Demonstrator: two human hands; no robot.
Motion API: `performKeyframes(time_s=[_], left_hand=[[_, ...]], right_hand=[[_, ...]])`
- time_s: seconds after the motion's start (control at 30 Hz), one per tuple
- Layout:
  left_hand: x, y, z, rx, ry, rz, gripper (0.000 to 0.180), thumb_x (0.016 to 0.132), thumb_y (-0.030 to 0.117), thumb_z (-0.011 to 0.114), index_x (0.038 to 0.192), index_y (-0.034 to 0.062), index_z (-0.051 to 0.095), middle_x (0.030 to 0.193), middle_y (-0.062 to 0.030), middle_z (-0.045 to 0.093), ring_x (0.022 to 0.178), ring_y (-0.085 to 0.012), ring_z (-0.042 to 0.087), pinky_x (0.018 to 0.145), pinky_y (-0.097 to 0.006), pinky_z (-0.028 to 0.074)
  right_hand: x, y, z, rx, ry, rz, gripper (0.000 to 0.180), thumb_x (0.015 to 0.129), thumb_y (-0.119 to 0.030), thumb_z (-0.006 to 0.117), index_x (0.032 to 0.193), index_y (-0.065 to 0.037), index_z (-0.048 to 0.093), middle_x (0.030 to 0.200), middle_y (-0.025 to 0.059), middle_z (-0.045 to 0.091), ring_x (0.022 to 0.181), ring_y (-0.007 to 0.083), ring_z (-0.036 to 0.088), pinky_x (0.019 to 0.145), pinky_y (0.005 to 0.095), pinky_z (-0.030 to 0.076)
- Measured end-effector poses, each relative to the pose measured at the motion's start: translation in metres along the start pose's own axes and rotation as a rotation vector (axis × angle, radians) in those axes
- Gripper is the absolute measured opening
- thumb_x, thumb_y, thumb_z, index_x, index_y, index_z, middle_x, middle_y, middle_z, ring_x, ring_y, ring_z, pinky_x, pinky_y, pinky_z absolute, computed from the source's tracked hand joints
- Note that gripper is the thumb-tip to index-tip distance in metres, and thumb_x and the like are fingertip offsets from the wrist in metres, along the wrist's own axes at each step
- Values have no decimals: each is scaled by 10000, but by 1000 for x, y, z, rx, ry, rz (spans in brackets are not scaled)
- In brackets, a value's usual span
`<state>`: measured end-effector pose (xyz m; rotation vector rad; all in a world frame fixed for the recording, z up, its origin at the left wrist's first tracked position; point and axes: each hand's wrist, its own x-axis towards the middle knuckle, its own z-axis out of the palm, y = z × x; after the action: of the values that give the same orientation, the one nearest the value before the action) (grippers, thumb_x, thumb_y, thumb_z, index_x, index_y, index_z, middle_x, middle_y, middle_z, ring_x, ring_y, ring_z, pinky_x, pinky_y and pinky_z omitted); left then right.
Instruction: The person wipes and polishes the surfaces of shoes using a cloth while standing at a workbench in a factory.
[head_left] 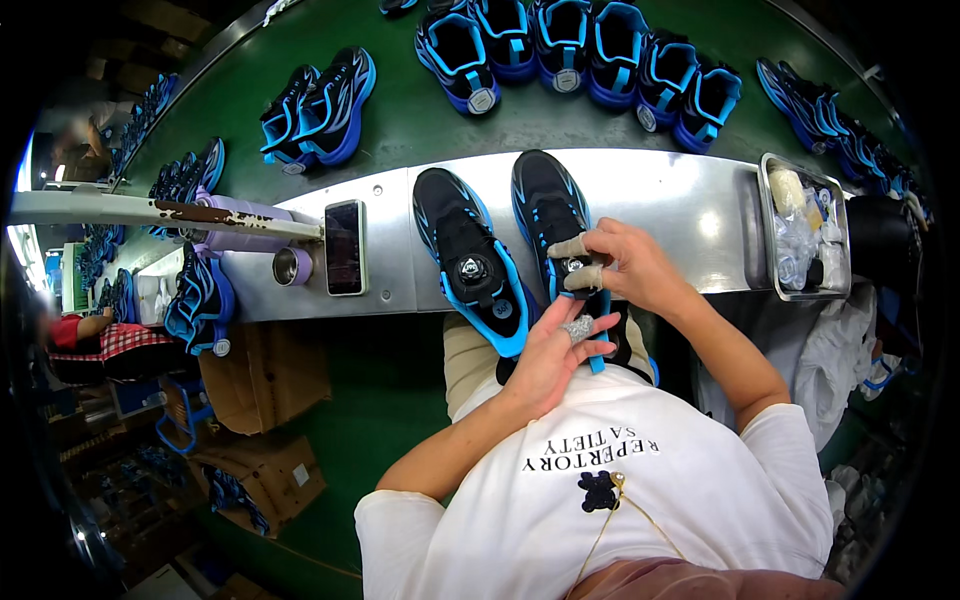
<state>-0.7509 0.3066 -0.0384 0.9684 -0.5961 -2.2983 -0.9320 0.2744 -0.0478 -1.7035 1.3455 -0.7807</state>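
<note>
Two black and blue sports shoes lie side by side on a metal shelf (pixel 690 205) in front of me. My right hand (pixel 625 265), with taped fingertips, pinches the round dial on the tongue of the right shoe (pixel 548 205). My left hand (pixel 555 355) grips that shoe's blue heel end from below, a wad of silvery material at its fingers. The left shoe (pixel 470 260) rests untouched, its round dial facing up.
A phone (pixel 344 247) and a roll of tape (pixel 291 266) lie on the shelf's left part. A metal tray (pixel 805 225) of small items sits at the right. Several matching shoes (pixel 560 45) ride the green belt beyond. Cardboard boxes (pixel 262 375) stand lower left.
</note>
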Motion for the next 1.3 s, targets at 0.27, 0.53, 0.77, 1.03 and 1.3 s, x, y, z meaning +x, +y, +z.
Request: performKeyframes(time_s=[0.27,0.53,0.77,1.03,1.3], left_hand=[[8,-1,-6,-78,-9,-70,314,1009,132,413,1284,-19,422,1265,-135,471,1182,-331,564,857,-372,539],[27,-11,-6,298,187,-84,302,882,4,350,1169,-50,429,1055,-203,660,738,-272,703,603,-323,562],[27,-8,-7,595,111,-46,266,917,13,330,1136,-23,477,1148,-241,637,655,-186,644,681,-299,538],[28,-9,-5,254,85,-84,271,1006,105,396,1217,-34,495,1220,-213,593,975,-232,645,844,-321,528],[-44,40,-39,210,215,31,349,1009,186,463,1248,-64,513,1236,-211,582,987,-295,664,740,-356,580]], right_hand=[[-1,31,0,55,53,-101,346,822,-214,712,1167,-199,707,749,45,534,690,157,499,657,295,431],[62,47,29,-165,133,-39,271,949,-196,556,1191,-174,676,908,103,578,854,232,551,790,313,445],[53,66,-5,135,-73,-155,303,928,-171,573,1208,-202,683,916,64,574,843,162,508,799,289,431],[3,6,-4,3,-45,-74,275,842,-170,680,1115,-162,709,825,60,564,853,196,562,769,327,457],[46,1,-21,92,-34,-228,282,866,-162,661,1140,-95,679,872,99,659,808,234,617,764,330,494]])
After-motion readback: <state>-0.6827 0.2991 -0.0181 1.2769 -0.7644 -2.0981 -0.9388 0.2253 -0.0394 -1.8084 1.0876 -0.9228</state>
